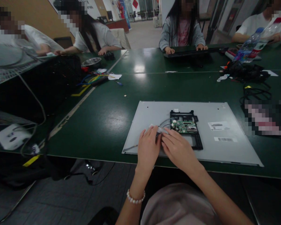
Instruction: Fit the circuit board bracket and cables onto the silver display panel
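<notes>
A flat silver-grey panel (152,117), like the back of a display panel, lies on the table before me. On it sits a black plastic frame (198,142) carrying a green circuit board (184,126). Grey cable (165,121) runs from the board's left side toward my hands. My left hand (148,148) and my right hand (178,145) meet left of the frame, fingers closed in a pinch. Between their fingertips shows a pale translucent strip (163,130), perhaps tape, by the cable; the fingers partly cover it. A cable end emerges left of my left hand.
The green table (103,115) holds a black case (37,87) at left, with coloured wires (93,79) and a metal bowl (91,61). At right are black cables (245,72), bottles (250,47) and a blurred pink item (263,118). Several people sit around; one touches a black flat device (192,52).
</notes>
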Action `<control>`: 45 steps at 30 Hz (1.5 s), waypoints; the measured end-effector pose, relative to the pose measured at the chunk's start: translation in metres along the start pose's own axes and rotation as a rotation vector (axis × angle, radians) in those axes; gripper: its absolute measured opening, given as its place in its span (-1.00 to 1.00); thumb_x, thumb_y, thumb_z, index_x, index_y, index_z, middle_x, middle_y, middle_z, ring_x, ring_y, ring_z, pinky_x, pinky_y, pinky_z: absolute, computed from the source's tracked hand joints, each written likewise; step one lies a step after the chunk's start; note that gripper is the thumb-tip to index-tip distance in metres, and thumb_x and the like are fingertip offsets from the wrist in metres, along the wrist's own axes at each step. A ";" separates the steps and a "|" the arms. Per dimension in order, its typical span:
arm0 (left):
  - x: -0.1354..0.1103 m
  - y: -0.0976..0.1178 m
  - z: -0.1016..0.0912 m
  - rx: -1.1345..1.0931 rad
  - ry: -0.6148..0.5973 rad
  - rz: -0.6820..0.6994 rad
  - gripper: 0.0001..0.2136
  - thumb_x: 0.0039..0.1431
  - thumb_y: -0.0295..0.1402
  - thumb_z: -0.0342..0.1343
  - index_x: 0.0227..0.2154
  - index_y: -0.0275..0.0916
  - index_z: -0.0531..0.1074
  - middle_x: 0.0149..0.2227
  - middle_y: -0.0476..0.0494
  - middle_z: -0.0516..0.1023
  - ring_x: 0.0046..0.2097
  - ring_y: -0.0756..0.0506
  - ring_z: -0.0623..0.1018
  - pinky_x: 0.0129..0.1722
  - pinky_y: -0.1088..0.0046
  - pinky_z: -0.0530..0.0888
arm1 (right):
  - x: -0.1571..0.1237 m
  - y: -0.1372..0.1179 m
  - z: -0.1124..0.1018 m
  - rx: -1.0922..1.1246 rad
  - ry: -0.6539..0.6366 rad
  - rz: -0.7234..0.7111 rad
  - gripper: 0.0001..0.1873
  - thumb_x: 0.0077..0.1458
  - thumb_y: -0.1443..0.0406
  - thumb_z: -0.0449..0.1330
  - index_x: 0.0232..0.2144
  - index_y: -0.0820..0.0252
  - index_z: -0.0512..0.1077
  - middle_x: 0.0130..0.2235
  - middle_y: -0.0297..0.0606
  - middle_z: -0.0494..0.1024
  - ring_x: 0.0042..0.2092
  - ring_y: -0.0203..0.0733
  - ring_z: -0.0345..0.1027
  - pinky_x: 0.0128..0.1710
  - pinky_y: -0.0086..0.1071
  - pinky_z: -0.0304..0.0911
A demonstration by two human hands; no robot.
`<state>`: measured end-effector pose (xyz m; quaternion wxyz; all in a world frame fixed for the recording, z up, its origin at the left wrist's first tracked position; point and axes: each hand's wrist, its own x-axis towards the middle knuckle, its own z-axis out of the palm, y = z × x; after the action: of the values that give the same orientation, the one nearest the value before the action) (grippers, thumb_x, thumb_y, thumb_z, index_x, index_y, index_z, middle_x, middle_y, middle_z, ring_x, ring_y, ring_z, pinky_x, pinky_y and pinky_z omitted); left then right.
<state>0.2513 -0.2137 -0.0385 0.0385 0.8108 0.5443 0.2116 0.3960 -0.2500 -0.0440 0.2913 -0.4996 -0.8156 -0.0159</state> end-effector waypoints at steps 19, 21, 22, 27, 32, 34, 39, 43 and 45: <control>0.013 -0.006 0.010 -0.146 0.043 0.033 -0.72 0.24 -0.54 -0.03 -0.01 -0.27 0.39 0.04 -0.27 0.54 0.16 -0.24 0.46 0.21 0.02 0.31 | 0.005 0.009 -0.005 0.029 -0.069 0.022 -0.60 0.28 0.41 -0.01 0.11 0.39 0.40 0.14 -0.01 0.50 0.18 -0.07 0.37 0.28 -0.11 0.18; 0.014 -0.006 0.010 -0.144 0.061 0.035 -0.70 0.24 -0.54 -0.02 0.01 -0.29 0.36 0.03 -0.30 0.53 0.13 -0.24 0.48 0.17 0.07 0.37 | 0.006 0.009 -0.005 0.038 -0.071 0.022 -0.60 0.27 0.41 0.01 0.11 0.41 0.40 0.12 0.01 0.52 0.14 -0.07 0.41 0.27 -0.11 0.20; 0.014 -0.006 0.010 -0.146 0.070 0.029 -0.70 0.24 -0.54 -0.02 0.03 -0.30 0.34 0.02 -0.32 0.53 0.10 -0.24 0.50 0.13 0.10 0.41 | 0.006 0.009 -0.004 0.041 -0.069 0.019 -0.60 0.27 0.41 0.01 0.11 0.42 0.39 0.12 0.01 0.52 0.13 -0.07 0.42 0.27 -0.11 0.21; 0.018 -0.001 0.007 -0.081 0.088 -0.007 -0.74 0.27 -0.51 -0.02 0.00 -0.31 0.32 -0.09 -0.33 0.55 -0.08 -0.25 0.55 -0.03 0.13 0.49 | 0.006 0.008 -0.002 0.054 -0.066 0.013 -0.57 0.26 0.42 0.02 0.15 0.43 0.35 0.13 0.04 0.50 0.14 -0.08 0.41 0.26 -0.10 0.22; 0.022 0.002 0.007 -0.031 0.106 -0.015 -0.73 0.28 -0.51 -0.04 0.02 -0.33 0.31 -0.11 -0.34 0.57 -0.15 -0.22 0.58 0.08 0.08 0.41 | 0.008 0.006 -0.002 0.047 -0.102 0.017 -0.54 0.23 0.46 0.02 0.17 0.39 0.34 0.18 0.00 0.46 0.17 -0.09 0.39 0.26 -0.14 0.23; 0.023 0.003 0.008 -0.030 0.099 -0.035 -0.71 0.27 -0.52 -0.04 0.04 -0.34 0.30 -0.11 -0.34 0.58 -0.16 -0.21 0.60 0.14 0.07 0.36 | 0.009 0.005 -0.005 0.044 -0.109 0.022 -0.53 0.22 0.48 0.02 0.17 0.40 0.34 0.18 -0.01 0.46 0.16 -0.09 0.39 0.25 -0.16 0.24; 0.023 0.003 0.004 -0.004 0.048 -0.063 -0.70 0.29 -0.50 -0.05 0.07 -0.37 0.29 -0.08 -0.36 0.58 -0.10 -0.23 0.60 0.18 0.03 0.29 | 0.010 0.000 -0.015 0.049 -0.143 0.018 -0.52 0.22 0.48 0.01 0.19 0.40 0.32 0.19 0.00 0.45 0.15 -0.08 0.40 0.22 -0.15 0.28; 0.020 0.006 -0.003 0.059 -0.003 -0.065 -0.64 0.29 -0.48 -0.04 0.13 -0.40 0.26 -0.01 -0.39 0.56 -0.04 -0.25 0.59 0.21 0.01 0.24 | 0.007 -0.004 -0.021 0.053 -0.169 0.026 -0.49 0.22 0.47 0.02 0.21 0.39 0.28 0.20 0.03 0.43 0.18 -0.07 0.37 0.22 -0.13 0.29; 0.019 0.008 -0.006 0.077 -0.020 -0.079 -0.61 0.29 -0.48 -0.03 0.16 -0.39 0.24 0.05 -0.40 0.53 0.00 -0.27 0.57 0.18 -0.01 0.26 | 0.004 -0.005 -0.025 0.070 -0.171 0.034 -0.49 0.23 0.45 0.02 0.23 0.36 0.27 0.21 0.02 0.42 0.20 -0.06 0.35 0.22 -0.12 0.28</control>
<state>0.2617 -0.2009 -0.0246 0.0210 0.7916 0.5835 0.1804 0.4014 -0.2570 -0.0198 0.2384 -0.5023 -0.8290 0.0603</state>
